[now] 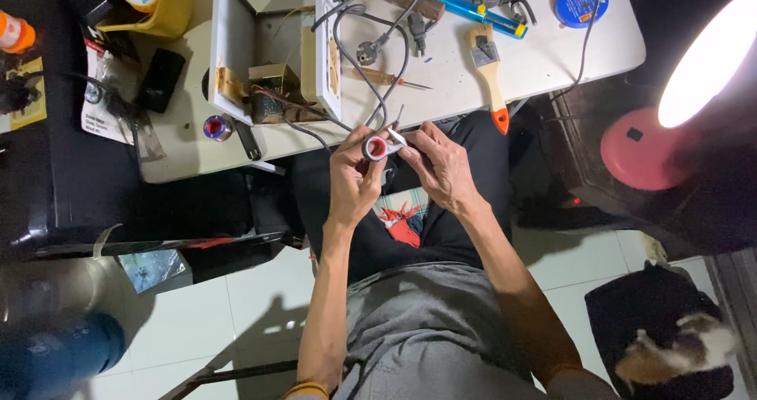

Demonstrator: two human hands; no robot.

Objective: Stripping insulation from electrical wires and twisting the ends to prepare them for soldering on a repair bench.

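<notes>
Tape roll [376, 148] between 2 hands (left hand [352, 181], right hand [441, 166]), just off table edge [315, 138].

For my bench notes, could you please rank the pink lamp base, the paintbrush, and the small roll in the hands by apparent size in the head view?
1. Pink lamp base, largest.
2. Paintbrush, long but narrow.
3. Small roll, smallest, held between left hand and right hand.

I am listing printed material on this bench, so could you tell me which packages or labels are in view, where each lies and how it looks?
Printed packet: left end of the white table, flat, white with dark print and red.
Round blue tin: far right of the table, blue lid with white label.
Yellow card: far left on the dark surface, small and flat.
</notes>
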